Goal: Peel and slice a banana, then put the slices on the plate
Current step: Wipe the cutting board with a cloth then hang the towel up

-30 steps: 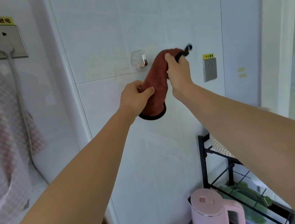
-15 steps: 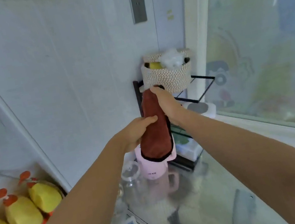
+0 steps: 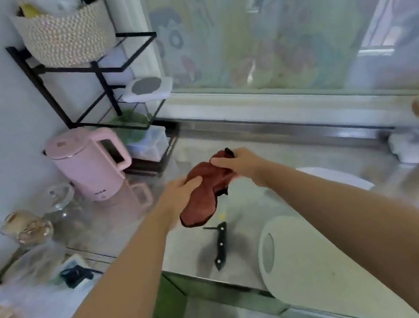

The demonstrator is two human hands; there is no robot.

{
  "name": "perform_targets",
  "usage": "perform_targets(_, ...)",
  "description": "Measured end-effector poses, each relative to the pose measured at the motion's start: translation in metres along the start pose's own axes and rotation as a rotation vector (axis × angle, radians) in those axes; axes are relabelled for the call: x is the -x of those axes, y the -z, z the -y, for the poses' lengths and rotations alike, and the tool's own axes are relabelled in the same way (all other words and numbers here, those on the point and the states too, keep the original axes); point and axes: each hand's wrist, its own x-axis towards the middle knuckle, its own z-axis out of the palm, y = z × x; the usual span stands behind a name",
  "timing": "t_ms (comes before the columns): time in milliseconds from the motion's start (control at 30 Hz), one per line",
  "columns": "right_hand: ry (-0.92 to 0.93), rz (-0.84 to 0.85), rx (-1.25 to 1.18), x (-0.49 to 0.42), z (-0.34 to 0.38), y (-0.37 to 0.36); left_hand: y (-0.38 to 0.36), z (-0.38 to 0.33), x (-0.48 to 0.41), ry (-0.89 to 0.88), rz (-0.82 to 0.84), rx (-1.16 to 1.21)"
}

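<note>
Both my hands hold a reddish-brown cloth (image 3: 204,201) above the steel counter. My left hand (image 3: 180,192) grips its lower left side, my right hand (image 3: 237,165) grips its upper end. Below the cloth a black-handled knife (image 3: 220,246) lies on the counter, its blade hidden under the cloth. A pale cutting board (image 3: 306,268) lies to the right of the knife, under my right forearm. A white plate (image 3: 346,176) peeks out behind that forearm. No banana is in sight.
A pink kettle (image 3: 88,163) stands at the back left beside a black wire rack (image 3: 103,73) with a woven basket (image 3: 65,32) on top. Glass jars (image 3: 30,227) crowd the left. A window (image 3: 290,18) runs along the back.
The cloth came off the wall hook and down to the counter with both hands. My view dropped from the wall to the worktop.
</note>
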Motion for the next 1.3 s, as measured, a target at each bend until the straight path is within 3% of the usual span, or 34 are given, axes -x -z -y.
perform_targets(200,-0.105,-0.125,-0.049,0.061,-0.076,0.067,-0.083,0.019,0.018,0.075,0.010,0.067)
perform_targets(300,-0.117,-0.092,-0.073,0.084,-0.104,0.089,-0.115,0.030,0.020,0.114,0.312,0.263)
perform_targets(333,-0.108,-0.080,-0.093,0.090,-0.111,0.095,-0.122,0.031,0.018,0.171,0.329,0.330)
perform_targets(500,-0.097,-0.134,-0.366,0.112,-0.124,0.110,-0.157,0.032,0.021,0.273,0.152,0.366)
perform_targets(567,-0.303,-0.136,-0.394,0.119,-0.130,0.113,-0.172,0.028,0.020,0.267,0.123,0.382)
perform_targets(633,-0.616,0.031,-0.364,0.129,-0.144,0.113,-0.184,0.025,0.019,0.257,0.110,0.353)
perform_targets(700,-0.761,0.246,-0.410,0.139,-0.159,0.108,-0.192,0.025,0.019,0.257,0.145,0.327)
perform_targets(767,-0.699,0.279,-0.541,0.142,-0.171,0.101,-0.197,0.027,0.021,0.287,0.191,0.330)
perform_targets(867,-0.520,0.074,-0.702,0.137,-0.177,0.087,-0.198,0.030,0.025,0.308,0.280,0.364)
perform_targets(967,-0.351,-0.185,-0.689,0.135,-0.172,0.082,-0.194,0.032,0.023,0.228,0.304,0.340)
perform_targets(1067,-0.292,-0.278,-0.725,0.141,-0.171,0.089,-0.187,0.033,0.018,0.211,0.246,0.337)
perform_targets(1167,-0.363,-0.174,-0.816,0.148,-0.171,0.093,-0.185,0.030,0.018,0.282,0.281,0.398)
perform_targets(1300,-0.348,0.100,-0.652,0.154,-0.166,0.080,-0.189,0.026,0.026,0.342,0.377,0.382)
